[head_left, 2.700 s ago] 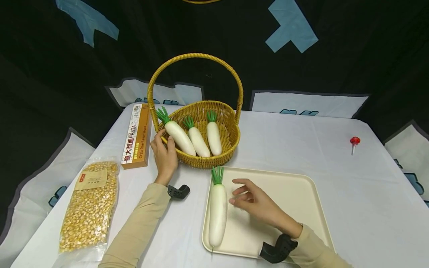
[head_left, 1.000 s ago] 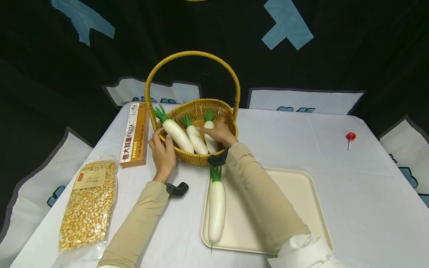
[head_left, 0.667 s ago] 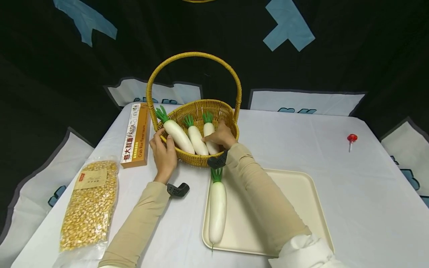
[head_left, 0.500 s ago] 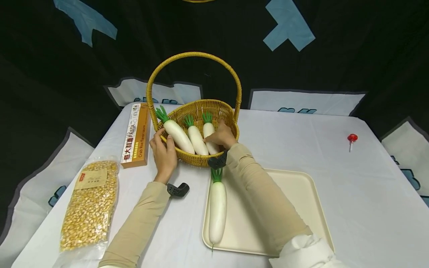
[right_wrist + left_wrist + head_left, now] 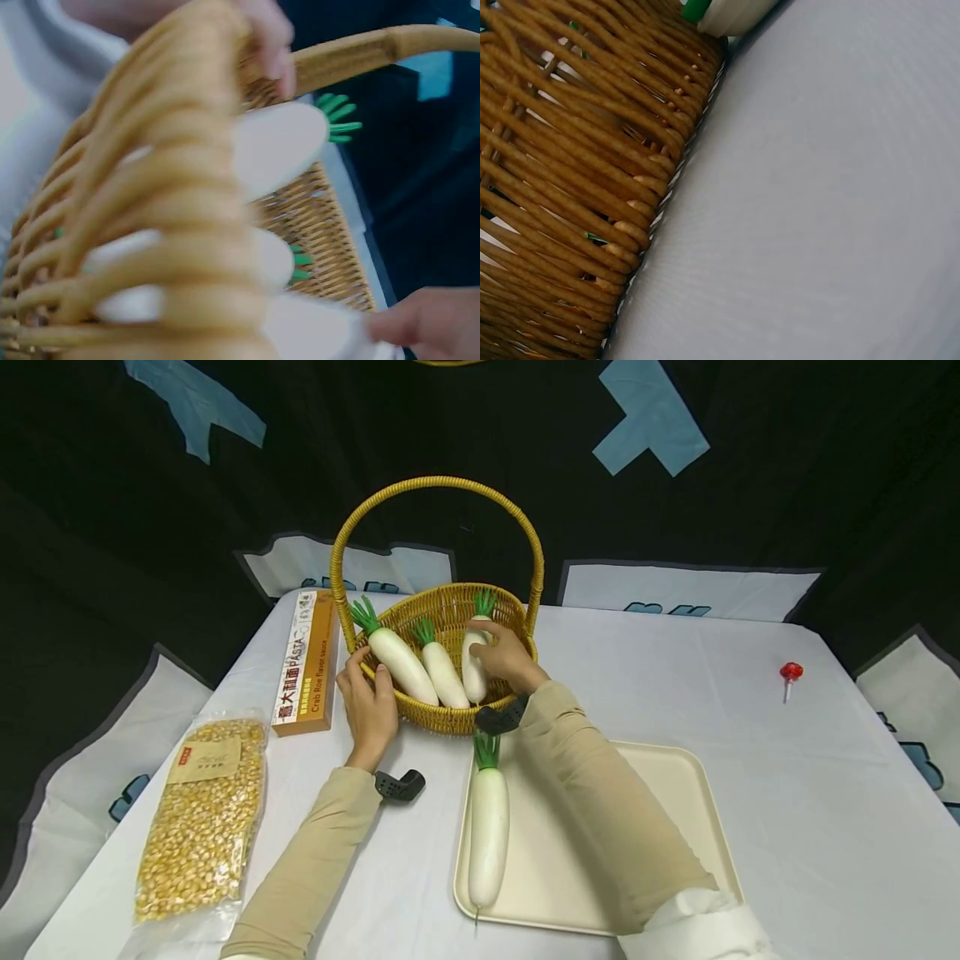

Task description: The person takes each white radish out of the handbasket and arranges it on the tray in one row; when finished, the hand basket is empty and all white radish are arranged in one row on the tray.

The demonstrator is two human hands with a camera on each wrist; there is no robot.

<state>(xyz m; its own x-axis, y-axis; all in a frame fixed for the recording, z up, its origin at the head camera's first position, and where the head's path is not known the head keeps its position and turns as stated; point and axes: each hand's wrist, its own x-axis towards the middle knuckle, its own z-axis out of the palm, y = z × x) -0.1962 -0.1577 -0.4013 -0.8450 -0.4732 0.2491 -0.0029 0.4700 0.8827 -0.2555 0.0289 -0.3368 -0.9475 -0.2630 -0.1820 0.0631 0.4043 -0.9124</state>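
The right hand [image 5: 508,653] is clamped on the rightmost white radish [image 5: 474,675] in the wicker basket [image 5: 448,722], thumb and fingers closed around its upper body just below the leaves. This radish's long axis runs far to near: green leaves point far and slightly right, the root end near. The hand comes in from the near right, so most of the body lies to its left and nearer than the fingertips — whether it is raised off the basket floor, I cannot tell.

The left hand [image 5: 367,706] is curled over the basket's near-left rim, beside the left radish [image 5: 405,667], which slants with its leaves far left. The middle radish [image 5: 444,675] leans the same way, less steeply.

The tall handle arches over the basket, its right foot just beyond the right hand. Near the basket's near edge, the large radish [image 5: 489,835] lies along the left side of the cream tray [image 5: 667,785], leaves far. Right of basket and tray, white tablecloth [image 5: 825,810] stretches out to the lollipop [image 5: 791,672].
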